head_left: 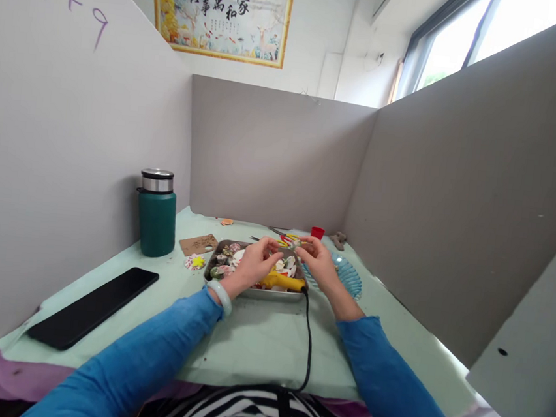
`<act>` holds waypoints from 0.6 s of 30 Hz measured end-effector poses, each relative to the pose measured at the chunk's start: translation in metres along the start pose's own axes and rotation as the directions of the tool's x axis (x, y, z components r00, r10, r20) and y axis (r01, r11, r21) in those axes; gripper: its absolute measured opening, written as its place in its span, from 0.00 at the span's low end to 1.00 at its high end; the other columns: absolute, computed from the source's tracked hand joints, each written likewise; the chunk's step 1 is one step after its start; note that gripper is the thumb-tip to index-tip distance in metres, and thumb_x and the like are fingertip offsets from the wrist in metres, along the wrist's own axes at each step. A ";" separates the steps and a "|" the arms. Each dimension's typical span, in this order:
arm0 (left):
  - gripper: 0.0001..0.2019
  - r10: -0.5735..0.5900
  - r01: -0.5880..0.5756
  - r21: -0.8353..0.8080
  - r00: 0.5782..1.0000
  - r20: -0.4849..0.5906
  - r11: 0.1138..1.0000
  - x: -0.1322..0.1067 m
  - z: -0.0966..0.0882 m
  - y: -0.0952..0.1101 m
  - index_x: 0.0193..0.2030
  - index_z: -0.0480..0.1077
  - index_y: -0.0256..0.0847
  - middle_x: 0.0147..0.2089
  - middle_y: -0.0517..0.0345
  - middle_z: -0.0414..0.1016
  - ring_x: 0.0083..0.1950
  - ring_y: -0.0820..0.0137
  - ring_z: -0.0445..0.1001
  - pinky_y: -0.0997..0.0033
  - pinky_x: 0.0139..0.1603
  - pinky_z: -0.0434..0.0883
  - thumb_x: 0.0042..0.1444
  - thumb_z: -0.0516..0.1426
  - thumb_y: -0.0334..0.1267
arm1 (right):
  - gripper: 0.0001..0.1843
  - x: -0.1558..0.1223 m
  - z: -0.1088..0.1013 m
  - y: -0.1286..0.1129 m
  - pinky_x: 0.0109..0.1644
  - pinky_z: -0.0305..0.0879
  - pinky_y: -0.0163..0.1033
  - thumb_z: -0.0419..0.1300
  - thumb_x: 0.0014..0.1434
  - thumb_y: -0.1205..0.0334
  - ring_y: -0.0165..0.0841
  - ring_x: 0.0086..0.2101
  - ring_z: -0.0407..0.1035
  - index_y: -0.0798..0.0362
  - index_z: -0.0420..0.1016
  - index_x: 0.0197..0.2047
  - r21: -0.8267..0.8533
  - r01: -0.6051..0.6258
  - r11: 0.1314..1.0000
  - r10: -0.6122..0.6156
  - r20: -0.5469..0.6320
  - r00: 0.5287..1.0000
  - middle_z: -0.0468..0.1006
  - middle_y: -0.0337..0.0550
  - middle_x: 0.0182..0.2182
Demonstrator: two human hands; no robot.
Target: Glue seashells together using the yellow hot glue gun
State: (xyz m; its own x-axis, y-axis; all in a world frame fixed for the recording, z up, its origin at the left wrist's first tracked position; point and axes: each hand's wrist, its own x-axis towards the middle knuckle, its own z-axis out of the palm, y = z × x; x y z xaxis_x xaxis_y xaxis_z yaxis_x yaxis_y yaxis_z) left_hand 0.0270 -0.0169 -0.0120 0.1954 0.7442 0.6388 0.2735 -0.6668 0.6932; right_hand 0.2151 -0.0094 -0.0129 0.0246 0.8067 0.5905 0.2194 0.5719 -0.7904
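The right hand (316, 259) seems to pinch a small pale piece (294, 243) between thumb and fingertips; what it is, I cannot make out. The left hand (257, 259) is loosely spread, thumb apart from the curled fingers, with nothing seen between them. The piece lies between the two hands — just left of the right fingertips, so that hand is nearer, and up and right of the left thumb.

Below both hands, a yellow handle (284, 282) lies across the near side of a metal tray (274, 295), its long axis running roughly left to right along the bench's (255, 344) near edge. Its cord (309, 343) leaves at the tray's near right corner and runs to that edge. Beyond the tray, toward the bench's far edge, lie scissors (285, 239) — partly hidden — and a red cup (317, 232).
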 end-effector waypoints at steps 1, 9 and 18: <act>0.07 -0.002 0.002 0.025 1.000 0.000 1.000 0.000 0.000 0.000 0.38 0.68 0.39 0.29 0.59 0.72 0.25 0.75 0.66 0.75 0.27 0.62 0.55 0.58 0.39 | 0.17 0.004 -0.009 0.003 0.38 0.65 0.40 0.62 0.53 0.55 0.36 0.33 0.71 0.50 0.73 0.46 -0.146 0.034 0.989 -0.036 -0.010 0.999 0.77 0.41 0.31; 0.07 0.010 -0.012 0.126 1.000 0.019 0.992 0.001 0.000 -0.006 0.35 0.71 0.38 0.25 0.61 0.72 0.24 0.75 0.68 0.76 0.28 0.64 0.56 0.54 0.38 | 0.16 0.026 -0.092 0.037 0.44 0.64 0.43 0.59 0.57 0.59 0.45 0.44 0.72 0.55 0.74 0.48 -0.855 -0.305 0.421 0.282 -0.196 0.939 0.79 0.53 0.41; 0.07 0.018 -0.022 0.129 0.999 0.034 0.991 0.002 0.001 -0.011 0.35 0.73 0.38 0.28 0.59 0.75 0.25 0.75 0.70 0.76 0.29 0.66 0.55 0.55 0.37 | 0.15 0.022 -0.108 0.062 0.44 0.66 0.47 0.60 0.56 0.57 0.50 0.46 0.72 0.56 0.78 0.44 -0.899 -0.393 0.196 0.431 -0.281 0.858 0.78 0.58 0.44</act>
State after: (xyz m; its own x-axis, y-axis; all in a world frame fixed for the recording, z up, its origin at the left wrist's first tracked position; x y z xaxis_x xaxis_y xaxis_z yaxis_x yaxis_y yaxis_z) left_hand 0.0252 -0.0076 -0.0187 0.2318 0.7329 0.6397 0.3886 -0.6726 0.6298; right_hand 0.3342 0.0279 -0.0308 0.3894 0.8965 0.2113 0.9098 -0.3385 -0.2403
